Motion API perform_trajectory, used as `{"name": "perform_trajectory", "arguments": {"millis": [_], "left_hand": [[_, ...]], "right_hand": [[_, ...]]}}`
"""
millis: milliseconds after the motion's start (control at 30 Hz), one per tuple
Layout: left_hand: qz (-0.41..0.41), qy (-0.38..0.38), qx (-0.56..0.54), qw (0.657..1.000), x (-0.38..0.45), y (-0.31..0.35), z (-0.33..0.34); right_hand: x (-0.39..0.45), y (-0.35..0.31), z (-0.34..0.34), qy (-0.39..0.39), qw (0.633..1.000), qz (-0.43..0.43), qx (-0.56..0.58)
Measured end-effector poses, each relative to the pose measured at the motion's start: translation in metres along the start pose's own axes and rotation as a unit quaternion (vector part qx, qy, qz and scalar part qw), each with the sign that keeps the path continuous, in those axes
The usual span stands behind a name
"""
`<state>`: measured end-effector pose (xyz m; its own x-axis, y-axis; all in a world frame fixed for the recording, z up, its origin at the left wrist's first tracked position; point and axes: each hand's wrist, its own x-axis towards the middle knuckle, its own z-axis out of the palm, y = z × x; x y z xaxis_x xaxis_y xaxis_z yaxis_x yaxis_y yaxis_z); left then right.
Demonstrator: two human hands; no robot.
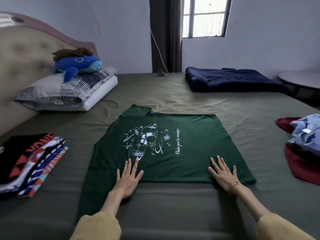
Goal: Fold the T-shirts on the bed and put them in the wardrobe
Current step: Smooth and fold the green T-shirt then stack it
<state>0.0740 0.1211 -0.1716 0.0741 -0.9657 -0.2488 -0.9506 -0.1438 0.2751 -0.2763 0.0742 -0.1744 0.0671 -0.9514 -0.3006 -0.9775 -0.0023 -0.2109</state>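
Note:
A dark green T-shirt with a white print of musical instruments lies spread flat on the bed, print up, collar to the left. My left hand lies flat on its near edge with fingers straight. My right hand lies flat on the near right part, fingers spread. A stack of folded T-shirts in black, red, blue and orange sits at the left. A loose heap of a light blue garment over a dark red one lies at the right.
Two pillows with a blue plush toy lie against the padded headboard at the far left. A folded navy blanket lies at the far right. A round table stands beyond the bed's right side. The wardrobe is out of view.

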Motion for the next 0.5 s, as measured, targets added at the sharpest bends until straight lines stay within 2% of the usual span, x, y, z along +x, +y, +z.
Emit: {"name": "perform_trajectory", "arguments": {"millis": [333, 400, 500], "left_hand": [[-0.006, -0.063, 0.023, 0.998, -0.016, -0.006, 0.0], [-0.01, -0.047, 0.049, 0.998, -0.016, -0.001, -0.004], [-0.004, 0.017, 0.152, 0.988, -0.014, 0.014, -0.007]], "right_hand": [[-0.012, 0.006, 0.003, -0.008, 0.999, 0.025, 0.04], [-0.012, 0.007, -0.001, -0.01, 0.998, 0.017, 0.066], [-0.016, 0.008, -0.006, -0.016, 0.996, 0.003, 0.093]]}}
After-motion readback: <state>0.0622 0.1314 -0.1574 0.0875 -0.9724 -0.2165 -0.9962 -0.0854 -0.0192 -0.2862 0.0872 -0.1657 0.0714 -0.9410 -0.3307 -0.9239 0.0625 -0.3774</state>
